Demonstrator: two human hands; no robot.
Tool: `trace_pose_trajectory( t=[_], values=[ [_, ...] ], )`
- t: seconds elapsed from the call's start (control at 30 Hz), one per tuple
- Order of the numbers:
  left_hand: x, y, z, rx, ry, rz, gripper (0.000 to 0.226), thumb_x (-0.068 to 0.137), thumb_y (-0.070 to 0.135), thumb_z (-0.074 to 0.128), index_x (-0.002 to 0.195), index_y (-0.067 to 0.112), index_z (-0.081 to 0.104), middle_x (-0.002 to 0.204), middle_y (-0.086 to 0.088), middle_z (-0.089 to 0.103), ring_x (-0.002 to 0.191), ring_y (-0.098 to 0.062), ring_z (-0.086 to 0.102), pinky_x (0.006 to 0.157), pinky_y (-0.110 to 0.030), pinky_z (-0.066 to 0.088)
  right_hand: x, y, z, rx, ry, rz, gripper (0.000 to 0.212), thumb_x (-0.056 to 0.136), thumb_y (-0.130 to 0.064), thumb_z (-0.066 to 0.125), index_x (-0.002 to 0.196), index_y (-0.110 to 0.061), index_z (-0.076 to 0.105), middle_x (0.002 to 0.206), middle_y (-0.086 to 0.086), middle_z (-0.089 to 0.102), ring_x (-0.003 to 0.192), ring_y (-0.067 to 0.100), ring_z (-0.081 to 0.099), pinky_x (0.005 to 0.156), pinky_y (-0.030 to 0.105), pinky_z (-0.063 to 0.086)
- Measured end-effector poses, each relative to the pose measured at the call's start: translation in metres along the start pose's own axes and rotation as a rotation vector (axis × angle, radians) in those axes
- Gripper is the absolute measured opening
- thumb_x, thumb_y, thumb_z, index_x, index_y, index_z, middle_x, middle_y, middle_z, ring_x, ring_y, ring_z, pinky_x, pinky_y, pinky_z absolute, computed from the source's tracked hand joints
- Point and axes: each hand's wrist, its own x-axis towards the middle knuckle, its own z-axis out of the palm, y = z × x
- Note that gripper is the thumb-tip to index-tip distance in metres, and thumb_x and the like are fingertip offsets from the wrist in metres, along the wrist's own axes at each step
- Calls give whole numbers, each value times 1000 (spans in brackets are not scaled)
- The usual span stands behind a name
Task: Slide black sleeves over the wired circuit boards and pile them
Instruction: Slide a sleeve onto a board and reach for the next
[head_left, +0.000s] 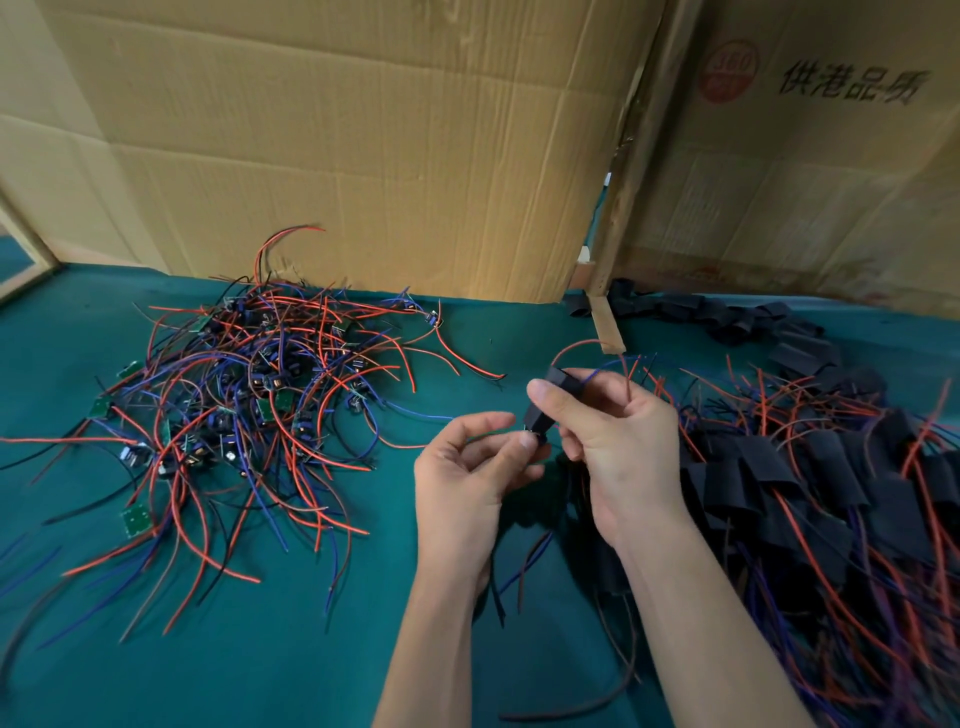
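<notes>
My right hand grips a black sleeve between thumb and fingers, above the green table. Red and blue wires arc out of the sleeve's top. My left hand pinches the sleeve's lower end, where the board is mostly hidden inside. A tangled heap of bare wired circuit boards lies to the left. To the right sits a pile of sleeved boards with wires sticking out. Loose empty black sleeves lie at the back right.
Tall cardboard boxes stand along the back of the green table. A wooden post rises between two boxes. Stray wires trail under my forearms.
</notes>
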Motion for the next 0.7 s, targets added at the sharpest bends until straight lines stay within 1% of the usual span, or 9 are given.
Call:
trace_pose_trajectory(
  t=[0.07,0.13,0.23,0.33,0.4,0.43,0.53,0.63,0.7],
  values=[
    [0,0,1,-13,-24,27,18,72,14,80,88,9,74,83,-17,75,80,-29,75,67,-24,57,1,0,-2,-20,26,-17,17,74,-7,88,78,-13,73,65,-1,65,48,9,44,43,19,34],
    [0,-1,1,-11,-63,39,17,71,14,81,87,11,77,85,-16,76,81,-28,75,69,-24,57,2,1,-3,-22,53,-31,16,75,-9,88,76,-13,73,64,-1,66,47,10,45,42,19,34],
    [0,-1,0,-2,-94,41,27,73,6,79,100,8,73,89,-15,76,82,-25,75,66,-24,57,2,1,-4,14,62,-23,16,74,-9,89,75,-13,73,65,-1,67,46,9,46,41,19,34],
    [0,0,0,56,-95,65,30,77,7,77,107,7,72,86,-13,76,78,-21,75,62,-23,56,2,2,-3,13,57,-14,18,71,-12,91,75,-14,73,66,1,65,45,9,43,40,19,33],
    [0,-1,-1,85,-119,61,27,82,2,74,108,11,75,91,-13,77,77,-19,73,64,-23,55,1,2,-1,9,62,-9,25,69,-11,92,83,-14,72,65,1,63,43,9,42,40,21,32],
    [-1,-2,-1,92,-132,55,25,84,1,73,105,14,77,94,-13,77,77,-18,73,65,-22,55,0,2,0,23,76,3,33,67,-11,93,89,-13,68,62,-1,62,42,9,42,41,22,33],
    [-1,-2,0,65,-148,40,22,81,11,75,102,13,79,96,-14,77,79,-19,72,66,-22,54,-1,2,6,135,131,59,54,66,-9,93,103,-14,54,53,-6,56,38,11,40,44,25,35],
    [0,-2,0,7,-138,40,27,77,16,75,103,8,78,91,-11,77,76,-15,70,64,-20,52,-4,5,14,254,171,102,57,70,-6,90,108,-16,48,54,-3,57,38,11,39,42,24,33],
    [1,-3,-2,-10,-132,40,24,77,17,76,100,10,79,88,-10,76,72,-13,68,64,-19,51,-7,8,19,281,178,151,50,75,-9,88,106,-12,49,64,8,64,37,13,38,42,23,31]
  ],
)
